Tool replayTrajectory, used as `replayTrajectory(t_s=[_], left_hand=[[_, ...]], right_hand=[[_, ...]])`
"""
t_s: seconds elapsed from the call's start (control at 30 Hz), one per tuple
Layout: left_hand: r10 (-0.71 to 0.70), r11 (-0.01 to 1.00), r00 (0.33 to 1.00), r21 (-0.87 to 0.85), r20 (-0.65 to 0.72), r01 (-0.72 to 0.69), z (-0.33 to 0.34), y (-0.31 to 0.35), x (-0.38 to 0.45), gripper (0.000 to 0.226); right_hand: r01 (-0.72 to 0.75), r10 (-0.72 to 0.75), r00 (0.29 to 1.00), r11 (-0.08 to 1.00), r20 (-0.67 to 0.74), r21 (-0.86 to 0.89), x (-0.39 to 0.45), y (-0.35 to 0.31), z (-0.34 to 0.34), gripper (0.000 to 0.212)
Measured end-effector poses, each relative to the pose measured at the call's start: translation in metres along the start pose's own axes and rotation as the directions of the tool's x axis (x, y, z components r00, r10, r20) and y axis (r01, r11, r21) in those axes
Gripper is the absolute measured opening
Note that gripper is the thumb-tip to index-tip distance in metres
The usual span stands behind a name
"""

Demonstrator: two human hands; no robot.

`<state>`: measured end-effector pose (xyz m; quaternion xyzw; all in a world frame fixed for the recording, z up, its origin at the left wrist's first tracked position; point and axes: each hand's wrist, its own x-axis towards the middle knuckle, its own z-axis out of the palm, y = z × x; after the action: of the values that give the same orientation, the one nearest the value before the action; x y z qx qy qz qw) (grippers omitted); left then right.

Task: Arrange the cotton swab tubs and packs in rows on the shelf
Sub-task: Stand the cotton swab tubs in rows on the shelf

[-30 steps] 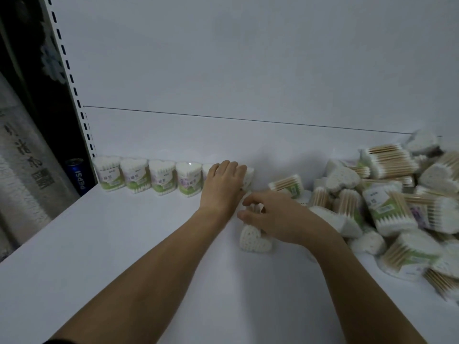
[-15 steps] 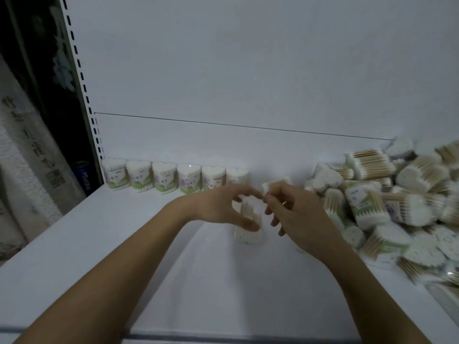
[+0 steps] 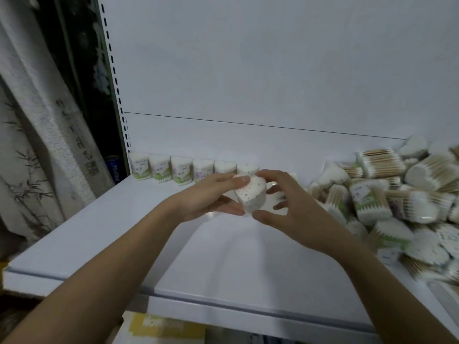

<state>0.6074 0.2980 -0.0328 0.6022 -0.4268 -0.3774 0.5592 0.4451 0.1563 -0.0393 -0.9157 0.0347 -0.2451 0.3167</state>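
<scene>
A heart-shaped cotton swab tub (image 3: 251, 196) is held above the white shelf (image 3: 139, 227), its white swab-tip face turned towards me. My left hand (image 3: 211, 197) grips it from the left with thumb on top and fingers beneath. My right hand (image 3: 285, 202) holds its right side with curled fingers and thumb. Behind the hands, a row of several upright heart-shaped tubs (image 3: 182, 169) stands along the back wall from the shelf's left end. A loose pile of swab tubs and packs (image 3: 387, 194) covers the right side of the shelf.
A perforated shelf upright (image 3: 114, 78) marks the left end, with a blue can (image 3: 113, 167) and a painted hanging (image 3: 37, 145) beyond it. The shelf's front lip (image 3: 223, 309) runs below my forearms. A yellow-printed cardboard box (image 3: 161, 328) sits under it.
The tub that lay on the shelf in front of the row has been lifted; both hands now hold it in the air with its swab tips facing me.
</scene>
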Motion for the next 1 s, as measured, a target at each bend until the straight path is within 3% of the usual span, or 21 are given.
replayTrajectory(t_s=[0.17,0.23,0.33,0.5,0.57,0.63,0.77,0.9,1.0], left_hand=[[-0.011,0.995,1.0,-0.101,0.015,0.013,0.017,0.001,-0.009,0.042],[-0.007,1.0,0.999,0.016,-0.053,0.008,0.021,0.0,-0.009,0.043],[0.107,0.96,0.98,0.273,-0.167,-0.058,0.018,0.006,-0.004,0.038],[0.219,0.922,0.951,0.366,-0.22,-0.128,0.007,0.023,0.011,0.037],[0.208,0.936,0.944,0.332,-0.254,-0.117,-0.001,0.026,0.016,0.036],[0.204,0.944,0.944,0.307,-0.26,-0.119,-0.009,0.027,0.02,0.033],[0.225,0.94,0.934,0.313,-0.277,-0.134,-0.019,0.029,0.026,0.031],[0.272,0.937,0.923,0.292,-0.274,-0.189,-0.025,0.034,0.031,0.031],[0.322,0.931,0.896,0.274,-0.305,-0.242,-0.031,0.039,0.035,0.032]], right_hand=[[0.02,-0.016,0.998,0.998,-0.058,0.053,0.005,-0.002,0.005,0.069],[-0.021,0.024,0.998,0.999,-0.066,0.048,0.008,-0.001,0.005,0.064],[-0.115,0.115,0.993,0.992,-0.007,0.043,0.013,-0.003,0.003,0.063],[-0.235,0.221,0.971,0.956,0.093,0.177,0.046,0.001,-0.021,0.053],[-0.296,0.296,0.954,0.955,-0.032,0.025,0.069,0.017,-0.04,0.039],[-0.332,0.315,0.943,0.9,-0.104,-0.284,0.09,0.04,-0.051,0.033],[-0.209,0.405,0.905,0.688,0.128,-0.695,0.115,0.072,-0.033,0.043],[-0.061,0.399,0.899,0.524,0.181,-0.85,0.129,0.089,-0.015,0.036],[-0.039,0.392,0.891,0.565,0.227,-0.824,0.131,0.075,-0.013,0.035]])
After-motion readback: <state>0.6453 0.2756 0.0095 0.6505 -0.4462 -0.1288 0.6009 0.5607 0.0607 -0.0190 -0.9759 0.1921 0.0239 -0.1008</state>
